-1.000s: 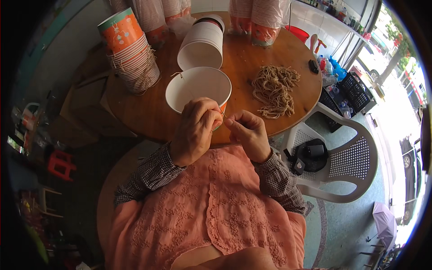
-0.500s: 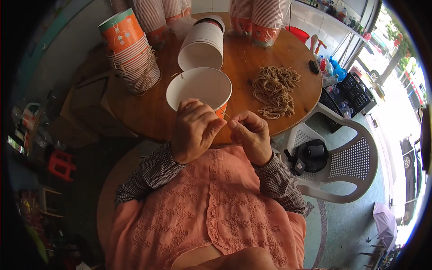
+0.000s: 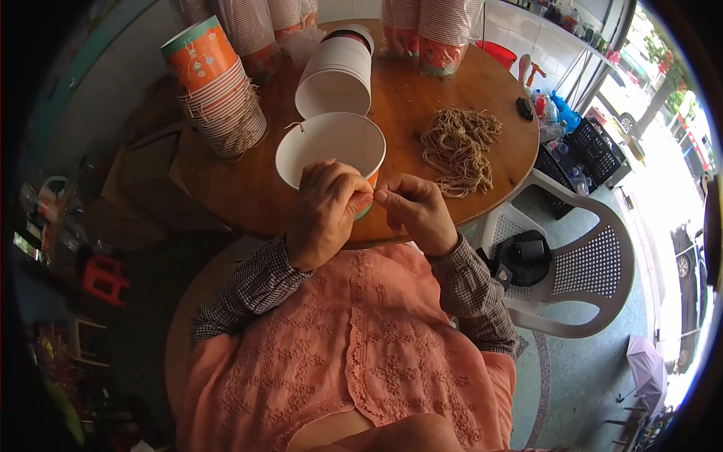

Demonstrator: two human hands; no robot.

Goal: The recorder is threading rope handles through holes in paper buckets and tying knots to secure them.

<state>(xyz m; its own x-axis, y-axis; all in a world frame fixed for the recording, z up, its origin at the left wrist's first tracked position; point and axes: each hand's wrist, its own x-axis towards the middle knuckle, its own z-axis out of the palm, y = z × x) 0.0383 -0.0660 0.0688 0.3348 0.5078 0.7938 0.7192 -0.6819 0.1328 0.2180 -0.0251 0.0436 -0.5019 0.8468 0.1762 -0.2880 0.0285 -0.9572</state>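
A white-lined paper bucket (image 3: pixel 331 139), orange on the outside, stands upright at the table's near edge. A knotted bit of thin tan cord (image 3: pixel 295 126) pokes through its far left rim. My left hand (image 3: pixel 325 215) is closed at the bucket's near rim, thumb and finger pinched on a cord. Its fingertips meet those of my right hand (image 3: pixel 418 213), which pinches the same cord just right of the bucket. Fingers hide most of that cord. Right of the bucket lies a loose pile of tan cords (image 3: pixel 461 151).
Behind the bucket lies a stack of white buckets (image 3: pixel 333 87) on its side. A tilted stack of orange buckets (image 3: pixel 222 98) with cords stands left. Plastic-wrapped bucket stacks (image 3: pixel 443 38) line the back of the wooden table (image 3: pixel 399 98). A grey plastic chair (image 3: pixel 591 264) holds a black bag (image 3: pixel 523 258).
My right hand has moved slightly left, bringing both hands' fingertips together. The cord seen stretched between them half a second ago is now mostly hidden.
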